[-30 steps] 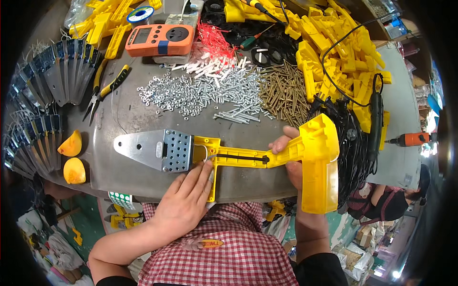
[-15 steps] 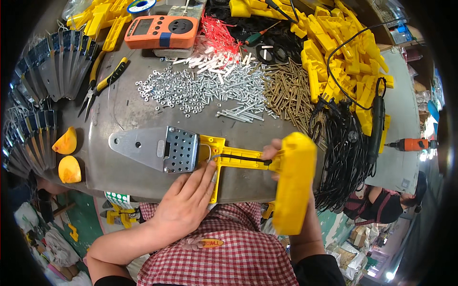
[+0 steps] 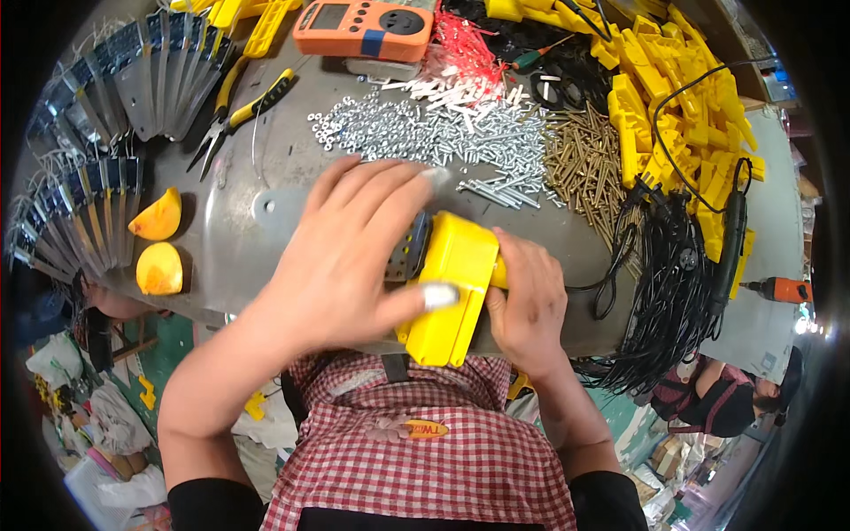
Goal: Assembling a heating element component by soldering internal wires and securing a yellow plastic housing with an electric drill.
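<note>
Crowding the table edge (image 3: 212,311), both hands (image 3: 345,257) clasp the yellow housing (image 3: 456,283).

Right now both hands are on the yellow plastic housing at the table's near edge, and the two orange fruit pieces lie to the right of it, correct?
Not quite. The head view shows the two orange fruit pieces lying to the left of the yellow plastic housing, not the right. The left hand and right hand are both on it.

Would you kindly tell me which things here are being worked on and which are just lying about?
In hand:
left hand
right hand
yellow housing
grey metal plate

Lying about:
orange meter
pliers
silver screws
brass screws
fruit pieces
</note>
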Motion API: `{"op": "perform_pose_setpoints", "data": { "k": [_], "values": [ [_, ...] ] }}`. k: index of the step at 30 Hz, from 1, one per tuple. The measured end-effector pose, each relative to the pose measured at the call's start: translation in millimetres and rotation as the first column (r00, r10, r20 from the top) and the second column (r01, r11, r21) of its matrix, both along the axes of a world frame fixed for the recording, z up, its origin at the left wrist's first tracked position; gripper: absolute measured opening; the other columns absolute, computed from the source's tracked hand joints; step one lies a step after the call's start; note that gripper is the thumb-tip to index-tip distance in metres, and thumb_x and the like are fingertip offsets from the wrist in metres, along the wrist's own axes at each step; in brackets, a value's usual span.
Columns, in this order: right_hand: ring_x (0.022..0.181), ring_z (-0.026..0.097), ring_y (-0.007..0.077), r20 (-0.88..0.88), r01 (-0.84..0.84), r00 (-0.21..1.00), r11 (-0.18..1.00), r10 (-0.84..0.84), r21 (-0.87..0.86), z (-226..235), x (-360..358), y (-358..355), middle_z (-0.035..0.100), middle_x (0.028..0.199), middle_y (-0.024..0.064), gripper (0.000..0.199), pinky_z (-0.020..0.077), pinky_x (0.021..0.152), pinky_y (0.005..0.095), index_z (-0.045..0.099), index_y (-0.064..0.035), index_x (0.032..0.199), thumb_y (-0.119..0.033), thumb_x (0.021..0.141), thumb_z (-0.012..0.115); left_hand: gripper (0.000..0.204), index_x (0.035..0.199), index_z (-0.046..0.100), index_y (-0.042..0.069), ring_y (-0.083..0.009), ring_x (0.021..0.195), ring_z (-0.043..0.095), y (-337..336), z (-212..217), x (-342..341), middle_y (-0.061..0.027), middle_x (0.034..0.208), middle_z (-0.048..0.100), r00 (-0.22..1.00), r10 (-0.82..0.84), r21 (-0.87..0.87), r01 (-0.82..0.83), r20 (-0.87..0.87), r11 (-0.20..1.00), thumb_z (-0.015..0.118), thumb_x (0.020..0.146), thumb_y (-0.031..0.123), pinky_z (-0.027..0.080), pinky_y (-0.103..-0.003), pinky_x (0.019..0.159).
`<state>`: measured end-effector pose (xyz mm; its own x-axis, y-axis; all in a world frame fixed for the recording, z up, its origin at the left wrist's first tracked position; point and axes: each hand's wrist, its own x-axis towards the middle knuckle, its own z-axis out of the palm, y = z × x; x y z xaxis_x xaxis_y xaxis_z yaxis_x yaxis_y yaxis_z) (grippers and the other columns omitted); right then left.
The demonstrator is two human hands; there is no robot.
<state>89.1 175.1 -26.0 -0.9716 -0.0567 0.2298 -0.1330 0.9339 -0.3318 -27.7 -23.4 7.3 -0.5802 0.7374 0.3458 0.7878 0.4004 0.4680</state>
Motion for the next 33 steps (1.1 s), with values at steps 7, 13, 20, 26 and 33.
{"op": "perform_pose_setpoints", "data": {
  "k": [7, 13, 20, 26, 33],
  "values": [
    [0.100, 0.053, 0.0296, 0.031, -0.033, 0.999, 0.996, 0.031, 0.084, 6, 0, -7, 0.055, 0.108, 0.0139, 0.057, 0.0387, 0.084, 0.0399, 0.046, 0.0022, 0.125, -0.019, 0.075, 0.063, 0.070, 0.115, 0.056, 0.005, -0.0294, 0.101, 0.050, -5, -28, 0, -0.0115, 0.106, 0.056, 0.990, -0.001, -0.040, 0.007, 0.140, 0.999, 0.071, 0.063, 0.050, 0.036, -0.042, 0.090],
    [0.079, 0.064, 0.0319, 0.531, -0.213, 0.803, 0.963, 0.269, -0.166, 31, -32, 29, 0.065, 0.087, 0.0156, 0.036, 0.0499, 0.064, 0.0436, 0.052, -0.0063, 0.102, -0.025, 0.076, 0.068, 0.062, 0.109, 0.059, 0.006, -0.0299, 0.099, 0.052, -10, -37, 7, -0.0113, 0.103, 0.057, 0.997, 0.022, 0.016, -0.024, 0.072, 1.000, 0.071, 0.062, 0.045, 0.037, -0.041, 0.089],
    [0.074, 0.065, 0.0322, 0.510, -0.287, 0.832, 0.956, 0.220, 0.056, 21, -44, 28, 0.066, 0.076, 0.0120, 0.033, 0.0512, 0.065, 0.0441, 0.054, -0.0048, 0.093, -0.027, 0.074, 0.069, 0.062, 0.118, 0.054, 0.003, -0.0372, 0.109, 0.049, 15, 14, 0, -0.0173, 0.118, 0.052, 0.999, 0.039, -0.066, -0.037, 0.019, 0.997, 0.070, 0.071, 0.041, 0.034, -0.045, 0.097],
    [0.072, 0.066, 0.0301, 0.466, -0.329, 0.841, 0.943, 0.274, 0.039, 20, -48, 23, 0.066, 0.073, 0.0142, 0.038, 0.0520, 0.065, 0.0421, 0.062, -0.0009, 0.089, -0.035, 0.074, 0.069, 0.060, 0.120, 0.048, -0.003, -0.0389, 0.106, 0.051, 31, -10, 42, -0.0219, 0.122, 0.050, 0.997, -0.059, -0.200, 0.066, 0.042, 0.978, 0.064, 0.074, 0.031, 0.038, -0.048, 0.093],
    [0.080, 0.062, 0.0301, 0.286, -0.319, 0.871, 0.902, 0.400, -0.293, 37, -110, 51, 0.063, 0.082, 0.0111, 0.018, 0.0496, 0.070, 0.0389, 0.061, -0.0049, 0.087, -0.021, 0.079, 0.064, 0.050, 0.115, 0.052, -0.004, -0.0379, 0.097, 0.054, 21, -20, 40, -0.0215, 0.113, 0.053, 0.999, 0.030, -0.041, -0.030, -0.013, 0.999, 0.060, 0.073, 0.022, 0.042, -0.046, 0.087]
  ]
}}
